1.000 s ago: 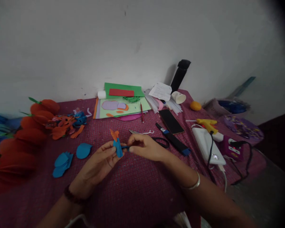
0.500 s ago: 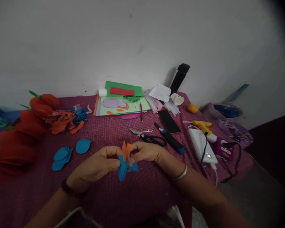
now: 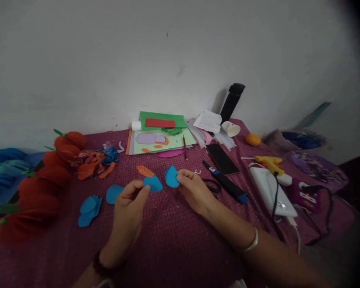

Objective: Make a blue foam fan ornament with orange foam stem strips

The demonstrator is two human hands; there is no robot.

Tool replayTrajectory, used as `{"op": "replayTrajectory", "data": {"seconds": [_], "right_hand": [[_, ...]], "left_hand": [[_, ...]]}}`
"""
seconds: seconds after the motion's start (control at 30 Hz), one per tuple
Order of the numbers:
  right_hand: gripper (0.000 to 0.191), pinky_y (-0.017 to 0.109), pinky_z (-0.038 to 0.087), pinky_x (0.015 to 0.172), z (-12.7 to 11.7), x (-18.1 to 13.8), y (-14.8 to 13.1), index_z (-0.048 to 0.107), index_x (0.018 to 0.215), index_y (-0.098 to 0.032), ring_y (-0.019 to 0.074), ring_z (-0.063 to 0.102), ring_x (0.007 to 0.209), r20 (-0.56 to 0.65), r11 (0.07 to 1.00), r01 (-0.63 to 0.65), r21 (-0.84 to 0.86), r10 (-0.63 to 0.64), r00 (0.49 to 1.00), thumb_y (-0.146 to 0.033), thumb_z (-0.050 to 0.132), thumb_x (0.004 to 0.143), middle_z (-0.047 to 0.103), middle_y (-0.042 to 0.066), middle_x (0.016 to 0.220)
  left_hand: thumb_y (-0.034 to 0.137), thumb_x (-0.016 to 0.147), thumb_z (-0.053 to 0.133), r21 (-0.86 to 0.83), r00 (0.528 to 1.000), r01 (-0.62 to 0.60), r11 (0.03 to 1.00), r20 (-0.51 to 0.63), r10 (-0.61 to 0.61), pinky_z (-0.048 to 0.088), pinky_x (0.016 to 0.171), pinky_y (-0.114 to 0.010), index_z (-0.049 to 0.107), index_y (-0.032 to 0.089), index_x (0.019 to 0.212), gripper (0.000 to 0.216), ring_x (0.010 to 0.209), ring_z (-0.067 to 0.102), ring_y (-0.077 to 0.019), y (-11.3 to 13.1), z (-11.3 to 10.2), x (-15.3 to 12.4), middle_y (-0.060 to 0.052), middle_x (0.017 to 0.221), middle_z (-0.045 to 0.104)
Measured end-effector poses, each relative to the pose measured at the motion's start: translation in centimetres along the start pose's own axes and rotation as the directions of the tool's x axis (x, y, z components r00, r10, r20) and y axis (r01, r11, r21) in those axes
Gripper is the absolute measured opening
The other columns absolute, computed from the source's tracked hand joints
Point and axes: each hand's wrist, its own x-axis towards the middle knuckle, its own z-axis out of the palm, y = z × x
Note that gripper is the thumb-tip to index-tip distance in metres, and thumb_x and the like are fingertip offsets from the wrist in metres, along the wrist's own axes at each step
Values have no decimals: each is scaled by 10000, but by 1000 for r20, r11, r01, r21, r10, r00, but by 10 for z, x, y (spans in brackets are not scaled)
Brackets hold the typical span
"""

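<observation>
My left hand pinches a blue petal-shaped piece, with a slim orange leaf-shaped piece sticking out from its upper left. Between the thumb and fingers of my right hand is a small bunch of blue petals, apart from the piece in the left. One loose blue petal lies on the cloth just beyond my left hand, and a pile of blue petals is farther left. The scissors are mostly hidden behind my right hand; a black handle loop shows.
Orange paper pumpkins line the left side, beside orange and blue scraps. Coloured sheets lie at the back. On the right are a phone, a cutter, a yellow glue gun, a white power bank and cables.
My hands have moved apart, separating the blue pieces that were together. The orange piece has tilted from upright to leaning left in my left hand. The view has shifted slightly.
</observation>
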Motion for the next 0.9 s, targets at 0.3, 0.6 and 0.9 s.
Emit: {"op": "replayTrajectory", "data": {"seconds": [0.3, 0.6, 0.9], "right_hand": [[90, 293, 364, 713, 10, -21, -7, 528, 744, -183, 154, 524, 767, 384, 293, 606, -740, -556, 737, -119, 576, 785, 571, 10, 761], [93, 309, 374, 731, 9, -22, -13, 525, 743, -184, 165, 544, 777, 502, 128, 649, -750, -529, 684, -165, 551, 830, 607, 33, 777], [10, 320, 367, 782, 4, -23, -14, 560, 854, -193, 159, 557, 830, 518, 196, 678, -708, -509, 688, -187, 555, 860, 626, 19, 823]], "left_hand": [[215, 683, 753, -298, 956, 291, 909, 64, -285, 369, 410, -153, 617, 203, 717, 140, 424, 471, -60, -15, 7, -7, 83, 482, 534], [64, 660, 748, -528, 901, 424, 736, 161, -403, 552, 633, -163, 622, 188, 764, 205, 613, 654, -82, -17, 7, -8, 45, 709, 697], [211, 683, 783, -346, 972, 220, 912, 152, -176, 538, 630, -203, 638, 229, 779, 175, 645, 647, -104, -3, 3, -5, 55, 717, 696]]}}
